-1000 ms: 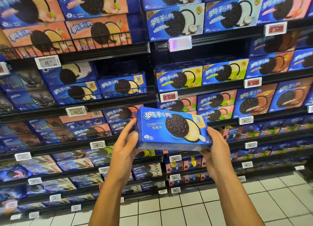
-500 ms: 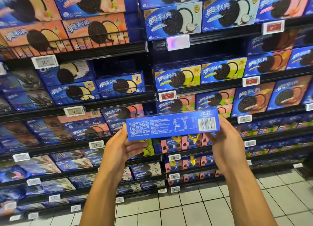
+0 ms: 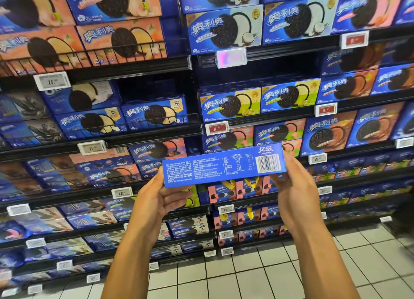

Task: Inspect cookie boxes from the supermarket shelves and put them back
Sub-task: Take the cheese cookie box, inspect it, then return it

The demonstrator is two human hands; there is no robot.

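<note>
In front of the supermarket shelves [image 3: 143,139], a blue cookie box [image 3: 224,165] is held level between both hands, narrow printed side with barcode toward the camera. The left hand [image 3: 156,200] at seven o'clock of the box curls round its left end; the right hand [image 3: 295,193] at four o'clock grips its right end

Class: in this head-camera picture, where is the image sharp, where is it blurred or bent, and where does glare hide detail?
Head view: the held blue box is sharpest, its barcode clear though the fine print stays unreadable; boxes at the left edge smear; wide-angle bending tilts the shelves; glare washes out one price tag.
</note>
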